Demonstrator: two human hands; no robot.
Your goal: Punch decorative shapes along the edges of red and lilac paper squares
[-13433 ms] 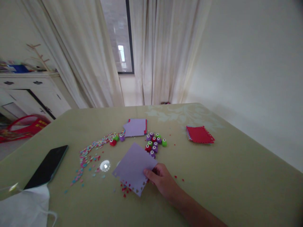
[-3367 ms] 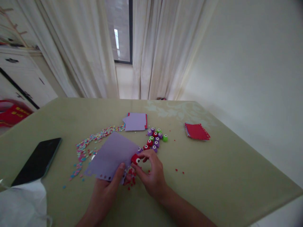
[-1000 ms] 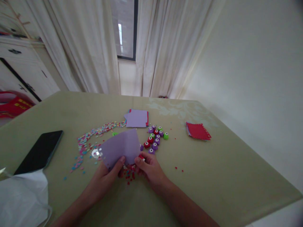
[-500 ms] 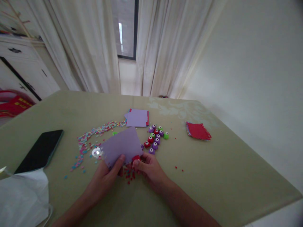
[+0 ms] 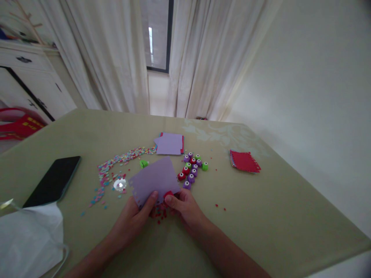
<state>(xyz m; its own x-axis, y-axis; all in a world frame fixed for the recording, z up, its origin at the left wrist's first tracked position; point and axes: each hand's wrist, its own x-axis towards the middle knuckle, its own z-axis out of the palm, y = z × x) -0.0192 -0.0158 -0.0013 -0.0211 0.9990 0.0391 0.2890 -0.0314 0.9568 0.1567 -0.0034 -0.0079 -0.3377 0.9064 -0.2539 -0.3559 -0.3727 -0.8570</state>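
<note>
A lilac sheet of paper (image 5: 155, 177) is tilted up off the table, its left and lower edges notched with small cut-outs. My left hand (image 5: 139, 214) pinches it at the lower edge, thumb on top. At the lower right corner, my right hand (image 5: 189, 208) is closed on a small red craft punch (image 5: 168, 194) set at the paper's edge, mostly hidden by the fingers. Tiny red paper cut-outs (image 5: 160, 213) lie beneath. Beyond the right hand several purple, red and green craft punches (image 5: 191, 170) stand together. A green punch (image 5: 143, 164) lies behind the sheet.
At the back is a stack of lilac, red and blue paper (image 5: 170, 143). Red notched sheets (image 5: 245, 161) lie right. Confetti (image 5: 121, 157) trails left, near a shiny clear disc (image 5: 119, 185). A phone (image 5: 53, 180) and white face mask (image 5: 31, 239) occupy the left.
The view has shifted slightly. Both hands keep hold of the sheet and the red punch, and the sheet sits a little differently, showing more of the green punch behind it.
</note>
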